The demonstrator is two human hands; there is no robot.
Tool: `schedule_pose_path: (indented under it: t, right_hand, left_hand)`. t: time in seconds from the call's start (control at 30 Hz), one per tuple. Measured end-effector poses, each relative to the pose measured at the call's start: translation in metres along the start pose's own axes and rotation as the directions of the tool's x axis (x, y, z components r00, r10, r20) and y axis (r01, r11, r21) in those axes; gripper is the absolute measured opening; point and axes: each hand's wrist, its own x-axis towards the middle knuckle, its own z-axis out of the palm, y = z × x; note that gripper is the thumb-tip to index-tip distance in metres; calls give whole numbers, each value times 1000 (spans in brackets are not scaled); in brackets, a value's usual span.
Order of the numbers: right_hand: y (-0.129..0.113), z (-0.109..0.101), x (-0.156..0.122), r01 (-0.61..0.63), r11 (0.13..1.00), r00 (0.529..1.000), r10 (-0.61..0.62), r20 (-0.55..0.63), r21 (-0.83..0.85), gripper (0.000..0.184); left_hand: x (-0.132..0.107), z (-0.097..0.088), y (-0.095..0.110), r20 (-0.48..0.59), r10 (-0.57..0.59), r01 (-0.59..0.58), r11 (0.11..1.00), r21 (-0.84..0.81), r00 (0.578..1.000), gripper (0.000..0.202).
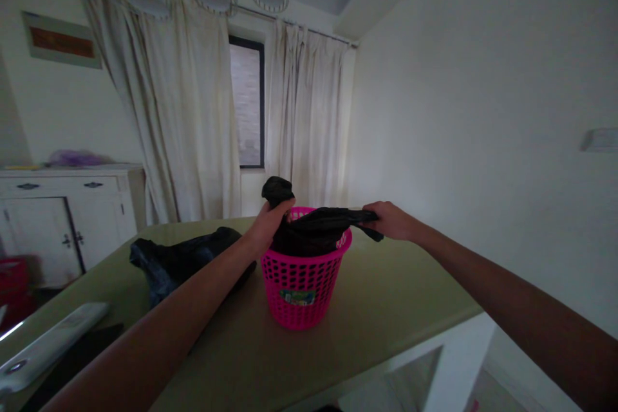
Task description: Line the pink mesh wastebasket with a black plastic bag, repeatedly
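Observation:
A pink perforated plastic basket (302, 277) with a label on its front stands upright on the table. Inside it sits a black plastic bag (313, 235), part of it pulled up above the rim. My left hand (268, 225) is closed around a bunched part of the bag at the basket's left rim, with a wad sticking up above the thumb. To the right of the rim, my right hand (389, 220) grips another end of the bag, stretched sideways over the opening. The bag's lower part is hidden by the basket.
Another dark plastic bag (193, 261) lies crumpled on the green tabletop (386, 296), behind my left forearm. A long white object (58, 341) rests at the near left. Beyond the table are a white cabinet (96, 219) and curtains (193, 109); a wall (483, 109) rises on the right.

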Motion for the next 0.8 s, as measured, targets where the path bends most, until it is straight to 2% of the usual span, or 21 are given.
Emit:
schedule_pose_path:
  t: [0.07,0.13,0.2,0.23,0.3,0.33,0.4,0.43,0.5,0.57,0.6,0.63,0.7,0.73,0.8]
  right_hand:
    - [-5,-10,0,23,991,994,-9,-105,134,21]
    - [-19,-20,1,101,918,980,-26,-197,383,20]
    - [-35,-27,2,224,733,965,-77,-250,642,21]
    - [-42,-29,2,277,623,958,-123,-259,731,29]
    - [-50,-29,2,335,465,940,-225,-257,819,56]
    - [-51,-27,3,338,440,935,-262,-241,832,71]
    - [-49,-17,7,301,477,944,-274,-186,826,92]
    - [-49,-10,11,271,509,953,-260,-154,817,96]
    - [-55,10,22,218,544,968,-226,-109,810,91]
    - [-69,33,37,200,496,975,-187,-121,845,73]
    - [-79,43,46,205,447,977,-148,-154,871,61]
    - [-90,53,55,216,388,976,-83,-199,896,50]
    - [-108,68,74,232,259,964,70,-258,938,40]
    - [-114,74,82,231,209,953,147,-264,950,38]
    - [-123,82,96,200,193,936,251,-245,961,32]
  left_hand:
    - [1,-1,-2,123,58,-85,970,227,991,35]
    - [4,0,-3,278,102,-210,896,391,955,46]
    - [11,1,-5,374,90,-284,816,503,923,42]
    - [16,2,-7,385,72,-289,788,544,920,36]
    - [23,1,-11,337,63,-258,778,573,939,27]
    - [26,0,-13,289,76,-231,802,551,954,26]
    - [27,-2,-15,180,82,-155,885,440,980,34]
    - [25,-2,-15,149,58,-110,921,373,987,38]
    - [20,0,-15,177,-9,-40,963,267,984,45]
    - [15,4,-14,242,-23,-27,980,197,970,53]
    - [13,6,-14,232,-10,-30,985,169,973,59]
    - [11,7,-14,184,8,-35,989,143,983,66]
    - [9,8,-14,-6,56,-55,995,79,998,72]
    - [9,8,-13,-104,81,-77,996,33,991,71]
    - [7,5,-11,-226,127,-147,986,-75,966,68]
